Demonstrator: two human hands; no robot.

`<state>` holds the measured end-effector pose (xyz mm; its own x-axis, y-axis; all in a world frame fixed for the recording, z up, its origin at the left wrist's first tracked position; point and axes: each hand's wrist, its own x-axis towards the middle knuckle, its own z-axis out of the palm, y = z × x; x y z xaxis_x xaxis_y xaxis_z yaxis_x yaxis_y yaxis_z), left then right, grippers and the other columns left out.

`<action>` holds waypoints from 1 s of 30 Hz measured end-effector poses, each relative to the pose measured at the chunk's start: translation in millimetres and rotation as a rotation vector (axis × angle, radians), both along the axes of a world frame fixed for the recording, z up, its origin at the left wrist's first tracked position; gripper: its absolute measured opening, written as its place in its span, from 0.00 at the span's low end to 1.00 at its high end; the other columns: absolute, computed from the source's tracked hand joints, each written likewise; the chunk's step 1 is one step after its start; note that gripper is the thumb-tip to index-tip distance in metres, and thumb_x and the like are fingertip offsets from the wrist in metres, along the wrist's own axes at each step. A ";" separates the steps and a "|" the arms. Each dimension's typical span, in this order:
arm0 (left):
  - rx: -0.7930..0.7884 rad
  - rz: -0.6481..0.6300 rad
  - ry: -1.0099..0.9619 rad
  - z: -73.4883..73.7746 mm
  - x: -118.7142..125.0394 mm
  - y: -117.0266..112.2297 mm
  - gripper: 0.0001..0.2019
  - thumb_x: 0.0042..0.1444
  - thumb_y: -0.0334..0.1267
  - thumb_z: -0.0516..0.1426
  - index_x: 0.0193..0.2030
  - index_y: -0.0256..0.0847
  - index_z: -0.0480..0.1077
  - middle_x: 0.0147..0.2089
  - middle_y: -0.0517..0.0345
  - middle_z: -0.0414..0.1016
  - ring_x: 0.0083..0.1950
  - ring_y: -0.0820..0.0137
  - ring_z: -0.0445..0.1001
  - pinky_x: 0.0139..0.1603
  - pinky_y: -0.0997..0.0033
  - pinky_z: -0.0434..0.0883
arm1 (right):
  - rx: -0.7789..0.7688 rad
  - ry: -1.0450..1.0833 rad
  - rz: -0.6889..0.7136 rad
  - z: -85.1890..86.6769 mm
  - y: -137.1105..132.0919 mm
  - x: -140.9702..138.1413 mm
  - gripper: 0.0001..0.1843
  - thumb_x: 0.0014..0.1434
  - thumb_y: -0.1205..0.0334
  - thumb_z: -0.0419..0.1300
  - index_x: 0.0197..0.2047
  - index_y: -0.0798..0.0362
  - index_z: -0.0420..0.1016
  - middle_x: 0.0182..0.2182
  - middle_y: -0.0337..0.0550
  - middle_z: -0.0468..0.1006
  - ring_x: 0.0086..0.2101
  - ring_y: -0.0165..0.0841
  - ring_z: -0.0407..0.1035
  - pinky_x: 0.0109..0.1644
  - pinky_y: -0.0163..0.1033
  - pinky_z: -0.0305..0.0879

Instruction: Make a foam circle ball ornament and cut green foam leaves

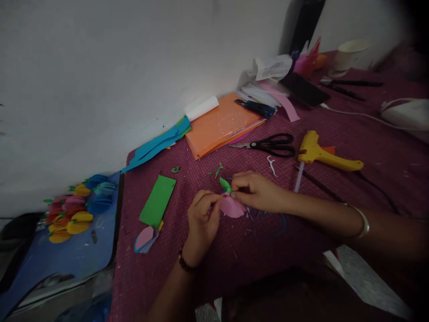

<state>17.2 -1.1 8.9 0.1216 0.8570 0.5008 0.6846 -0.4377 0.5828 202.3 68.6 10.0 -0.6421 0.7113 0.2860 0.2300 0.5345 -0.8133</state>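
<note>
A pink paper fruit shape (231, 208) lies on the maroon checked cloth (208, 273) between my hands. My left hand (201, 221) pinches its left edge with curled fingers. My right hand (256, 191) pinches a small green paper leaf (225, 184) at the top of the pink shape. Both hands are closed on the paper piece, which rests just above the cloth.
A green paper strip (157, 200) and a stack of cut pink shapes (145, 239) lie to the left. Black scissors (271, 145), a yellow glue gun (325, 156) and orange paper sheets (219, 124) lie behind. Finished paper fruits (75, 210) sit on a blue surface far left.
</note>
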 end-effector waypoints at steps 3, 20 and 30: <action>-0.065 0.020 -0.060 -0.2 1.5 -0.1 0.05 0.56 0.28 0.57 0.34 0.40 0.74 0.33 0.58 0.74 0.34 0.73 0.72 0.33 0.74 0.69 | -0.028 -0.011 0.016 -1.0 0.4 -0.1 0.10 0.54 0.71 0.55 0.23 0.54 0.63 0.22 0.35 0.64 0.26 0.26 0.60 0.32 0.34 0.52; -0.362 0.116 -0.313 -1.4 3.1 1.5 0.03 0.52 0.36 0.62 0.31 0.40 0.74 0.28 0.60 0.71 0.29 0.73 0.68 0.31 0.74 0.66 | -0.108 -0.045 0.112 -1.0 2.9 2.9 0.09 0.56 0.67 0.55 0.24 0.54 0.64 0.23 0.36 0.64 0.26 0.27 0.60 0.32 0.33 0.54; -0.778 -0.031 -0.874 -7.6 1.3 1.5 0.10 0.47 0.41 0.65 0.27 0.37 0.71 0.25 0.63 0.68 0.26 0.79 0.63 0.28 0.78 0.62 | -0.158 -0.041 0.228 0.3 7.4 5.4 0.13 0.64 0.59 0.50 0.29 0.54 0.66 0.25 0.36 0.65 0.27 0.27 0.60 0.33 0.33 0.56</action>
